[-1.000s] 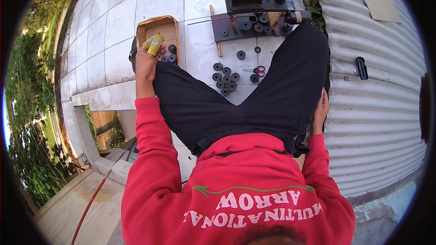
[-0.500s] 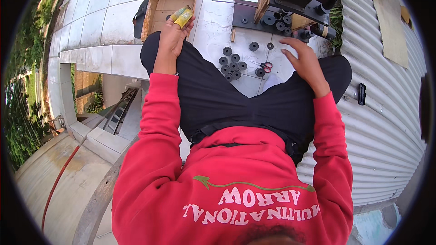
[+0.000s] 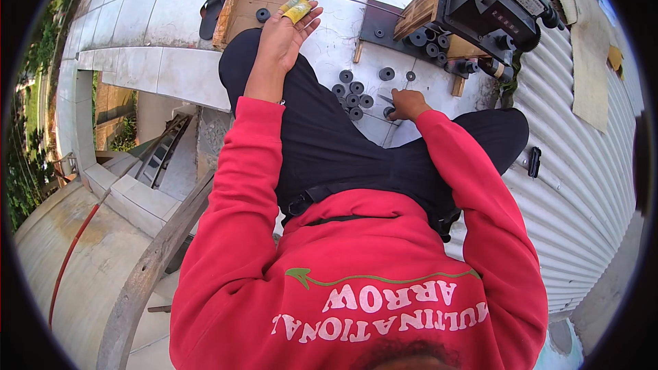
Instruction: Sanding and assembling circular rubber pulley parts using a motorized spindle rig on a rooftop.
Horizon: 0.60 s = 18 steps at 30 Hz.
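My left hand (image 3: 284, 40) is raised beside the cardboard box, palm up. Its thumb and index finger hold a crumpled yellow-green strip (image 3: 297, 9), whose exact kind I cannot make out; the other fingers are spread. On the tiles, my right hand (image 3: 409, 105) is closed on a pair of scissors (image 3: 386, 99). The blades point out toward the left, and the handles are hidden under the fingers. Just below the blades lies a black spool (image 3: 389, 113), partly covered by the hand. Several black spools (image 3: 352, 100) are grouped left of the scissors, and another spool (image 3: 386, 74) lies farther away.
The open cardboard box (image 3: 222, 14) has one black spool (image 3: 262, 15) inside. A black winding machine (image 3: 490, 10) with a counter stands at the far right on a dark board (image 3: 380, 24) holding more spools. Corrugated sheeting (image 3: 582, 185) lies right; a tiled ledge (image 3: 185, 79) runs left.
My right hand has come down and left onto the scissors, closing over their handles. My left hand still holds the yellow strip, its fingers now more spread. The view has shifted slightly.
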Available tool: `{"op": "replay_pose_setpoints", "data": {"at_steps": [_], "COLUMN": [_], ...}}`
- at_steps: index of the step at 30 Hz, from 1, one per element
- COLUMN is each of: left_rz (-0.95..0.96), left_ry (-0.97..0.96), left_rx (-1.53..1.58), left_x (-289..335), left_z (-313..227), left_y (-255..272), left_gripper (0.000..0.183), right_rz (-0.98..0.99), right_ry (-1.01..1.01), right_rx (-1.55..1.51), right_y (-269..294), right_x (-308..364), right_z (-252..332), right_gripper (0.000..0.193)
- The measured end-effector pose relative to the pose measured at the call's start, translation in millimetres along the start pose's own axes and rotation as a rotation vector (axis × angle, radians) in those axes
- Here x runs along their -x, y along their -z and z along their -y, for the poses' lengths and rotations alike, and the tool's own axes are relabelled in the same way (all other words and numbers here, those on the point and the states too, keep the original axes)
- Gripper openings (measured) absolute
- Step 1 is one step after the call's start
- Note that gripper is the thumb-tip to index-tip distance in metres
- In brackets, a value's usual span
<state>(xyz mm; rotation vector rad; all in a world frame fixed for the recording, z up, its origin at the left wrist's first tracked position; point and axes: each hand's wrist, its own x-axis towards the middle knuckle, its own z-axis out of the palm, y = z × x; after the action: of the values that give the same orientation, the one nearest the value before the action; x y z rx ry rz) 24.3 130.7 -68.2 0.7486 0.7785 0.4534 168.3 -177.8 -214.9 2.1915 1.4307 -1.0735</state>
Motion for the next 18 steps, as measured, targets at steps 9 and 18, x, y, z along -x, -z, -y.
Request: {"op": "replay_pose_setpoints", "data": {"at_steps": [9,18], "left_rz": [0.009,0.032], "left_ry": [-0.001,0.060], "left_rx": [-0.128,-0.063], "left_x": [-19.4,-29.3], "left_z": [0.4,5.7], "left_y": [-6.2,-8.2], "left_gripper": [0.039,0.037], "right_rz": [0.086,0.061], "right_ry": [0.021,0.046], "right_rx": [-0.043,-0.105], "right_y": [-17.0,-27.5], "right_x": [-6.6,-9.6], "right_z": [-5.5,0.0], "right_gripper": [0.078,0.070]}}
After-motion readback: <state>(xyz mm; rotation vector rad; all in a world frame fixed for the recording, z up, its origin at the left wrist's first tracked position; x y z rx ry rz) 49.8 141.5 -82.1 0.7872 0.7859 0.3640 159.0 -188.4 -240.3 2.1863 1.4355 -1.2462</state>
